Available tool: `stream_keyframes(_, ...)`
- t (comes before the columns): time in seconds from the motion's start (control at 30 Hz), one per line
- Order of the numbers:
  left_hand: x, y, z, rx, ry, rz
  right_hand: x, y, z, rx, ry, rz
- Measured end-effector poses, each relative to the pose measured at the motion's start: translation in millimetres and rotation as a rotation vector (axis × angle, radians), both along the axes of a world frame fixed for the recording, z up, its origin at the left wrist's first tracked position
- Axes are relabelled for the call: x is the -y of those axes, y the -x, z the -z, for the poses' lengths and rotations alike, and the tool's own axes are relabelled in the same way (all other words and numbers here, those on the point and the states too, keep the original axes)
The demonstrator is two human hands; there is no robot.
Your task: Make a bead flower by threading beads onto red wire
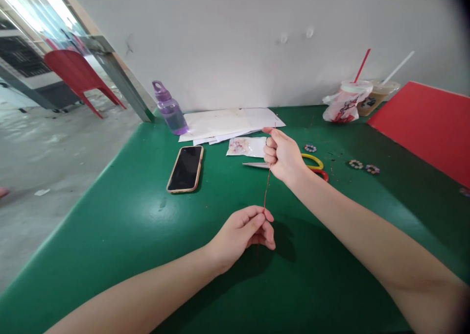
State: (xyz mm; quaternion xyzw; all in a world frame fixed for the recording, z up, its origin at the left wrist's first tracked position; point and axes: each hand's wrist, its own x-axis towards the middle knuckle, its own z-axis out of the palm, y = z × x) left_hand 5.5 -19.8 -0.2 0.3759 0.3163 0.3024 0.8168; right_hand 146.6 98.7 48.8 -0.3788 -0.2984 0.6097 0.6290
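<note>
A thin red string (268, 187) runs taut between my two hands above the green table. My left hand (249, 229) pinches its lower part between thumb and index finger, near the middle of the table. Higher up and farther away, my right hand (282, 153) is closed around the string, with a short end showing above the fingers. Behind the right hand lie scissors (256, 165) with one yellow and one red handle loop, partly covered by the hand. A clear packet of small beads (242, 147) is just left of that hand.
A phone (186, 169), a purple bottle (170, 109) and white papers (223, 124) lie or stand left and behind. Beaded rings (355, 164) are at right, one ring (310, 148) near the scissors. Drink cups (348, 101) and a red board (426, 128) are at the far right.
</note>
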Motion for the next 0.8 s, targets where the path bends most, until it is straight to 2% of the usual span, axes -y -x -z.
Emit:
stream_keyframes(0.33,-1,1,-0.6,-0.05,-0.122,0.026,-2,-1,1.7,-0.016,0.066,-0.009)
stream_keyframes(0.43,-1,1,-2.5,-0.096,-0.22,0.016,-2,0,1.0,-0.023,0.079,-0.016)
stream_keyframes(0.63,0,6,-12.3,-0.403,-0.615,-0.018,5,3,-7.6,-0.05,0.076,-0.098)
stream_keyframes(0.8,4,8,-21.9,-0.636,-0.733,0.063,16,6,-18.6,-0.073,0.042,-0.175)
